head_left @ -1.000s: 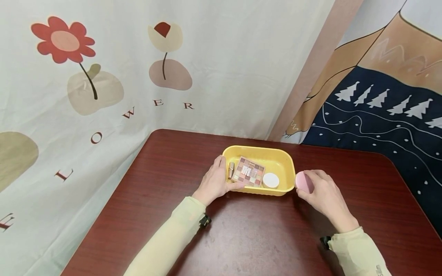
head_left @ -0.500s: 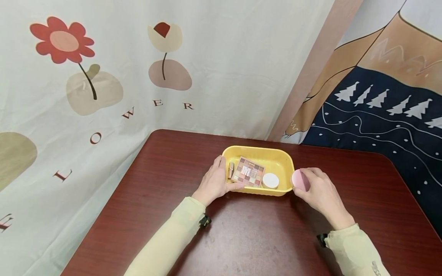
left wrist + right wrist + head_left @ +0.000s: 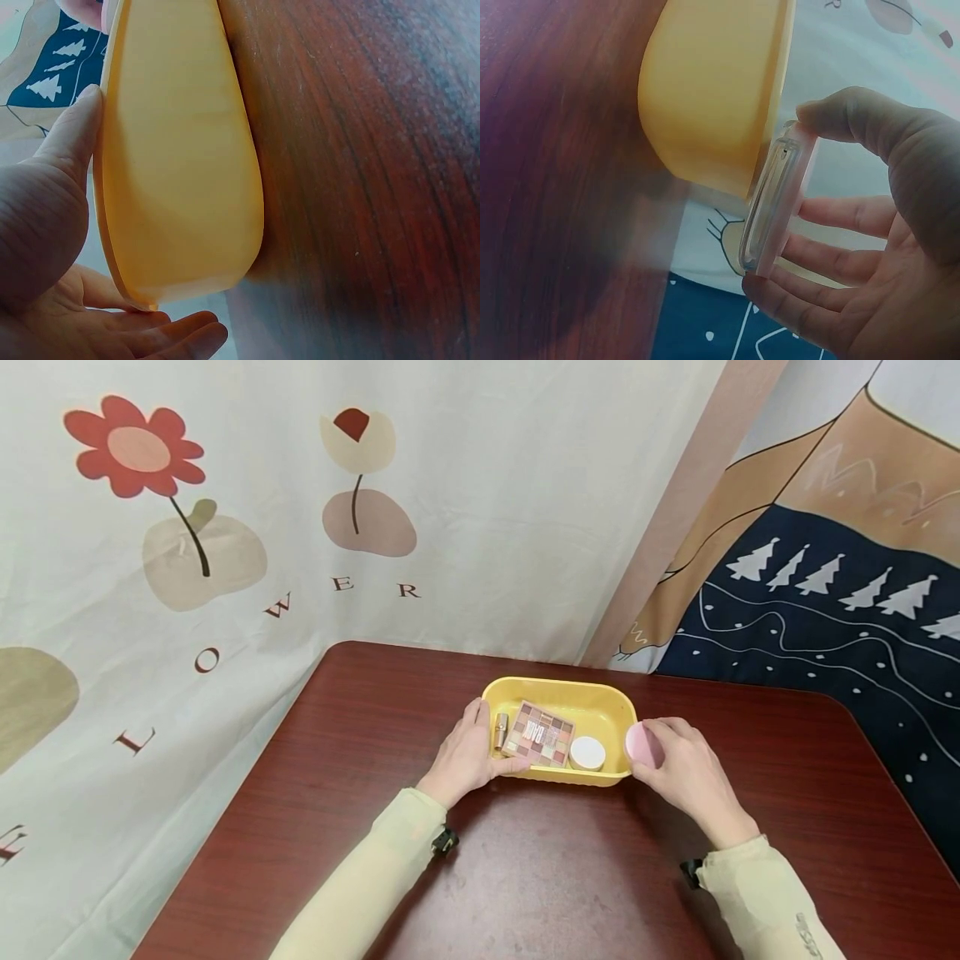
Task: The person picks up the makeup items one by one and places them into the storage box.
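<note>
A yellow plastic basket stands on the table. My left hand holds its left end, thumb along the front rim and fingers against the end wall; the left wrist view shows this hand beside the basket wall. Inside lie a lipstick, an eyeshadow palette and a round white-lidded container. At the right rim, my right hand pinches a round pink makeup compact, tilted on edge. Its clear side shows in the right wrist view. Whether it touches the rim, I cannot tell.
The dark red wooden table extends around the basket. Behind it hang a white flower-print curtain and a navy tree-print cloth. Dark wrist devices sit at both sleeves.
My right hand has moved left and slightly away from me with the pink compact, from beside the basket to its right rim. The left hand has kept its place on the basket.
</note>
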`<state>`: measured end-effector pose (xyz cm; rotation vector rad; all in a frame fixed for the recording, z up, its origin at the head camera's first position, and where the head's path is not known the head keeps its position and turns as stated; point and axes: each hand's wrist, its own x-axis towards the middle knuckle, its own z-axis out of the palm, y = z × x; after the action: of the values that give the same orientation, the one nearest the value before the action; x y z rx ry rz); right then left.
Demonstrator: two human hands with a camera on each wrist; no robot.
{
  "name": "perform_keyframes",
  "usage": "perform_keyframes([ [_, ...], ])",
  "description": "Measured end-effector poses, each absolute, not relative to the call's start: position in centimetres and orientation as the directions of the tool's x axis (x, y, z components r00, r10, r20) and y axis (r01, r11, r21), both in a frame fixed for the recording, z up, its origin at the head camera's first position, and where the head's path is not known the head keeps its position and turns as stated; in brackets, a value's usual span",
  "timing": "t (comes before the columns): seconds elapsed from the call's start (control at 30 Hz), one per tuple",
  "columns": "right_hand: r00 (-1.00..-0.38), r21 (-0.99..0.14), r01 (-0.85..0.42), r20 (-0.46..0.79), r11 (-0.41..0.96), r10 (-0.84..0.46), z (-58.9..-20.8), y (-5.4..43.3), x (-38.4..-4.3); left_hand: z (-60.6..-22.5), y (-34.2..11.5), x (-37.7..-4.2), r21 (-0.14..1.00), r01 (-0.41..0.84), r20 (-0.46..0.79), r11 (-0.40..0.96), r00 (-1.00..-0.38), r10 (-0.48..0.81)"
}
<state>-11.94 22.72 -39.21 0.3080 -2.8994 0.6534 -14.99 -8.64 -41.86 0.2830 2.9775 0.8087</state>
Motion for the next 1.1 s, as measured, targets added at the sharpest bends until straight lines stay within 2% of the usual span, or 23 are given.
perform_keyframes([
  [0.27, -0.969, -0.410, -0.232, 0.174, 0.882, -0.174, -39.1, 22.0, -12.6, -42.0, -8.7, -15.0, 0.508, 0.161, 0.004, 0.846, -0.983, 0.184],
  [0.67, -0.956, -0.397, -0.272, 0.214, 0.876, -0.200, -39.1, 21.1, -13.7, -41.9, -8.7, -14.9, 0.510, 0.185, 0.038, 0.840, -0.981, 0.193],
  [1.1, -0.963, -0.396, -0.263, 0.168, 0.880, -0.212, -38.9, 20.1, -14.8, -42.0, -8.8, -15.0, 0.513, 0.181, 0.035, 0.839, -0.981, 0.190],
])
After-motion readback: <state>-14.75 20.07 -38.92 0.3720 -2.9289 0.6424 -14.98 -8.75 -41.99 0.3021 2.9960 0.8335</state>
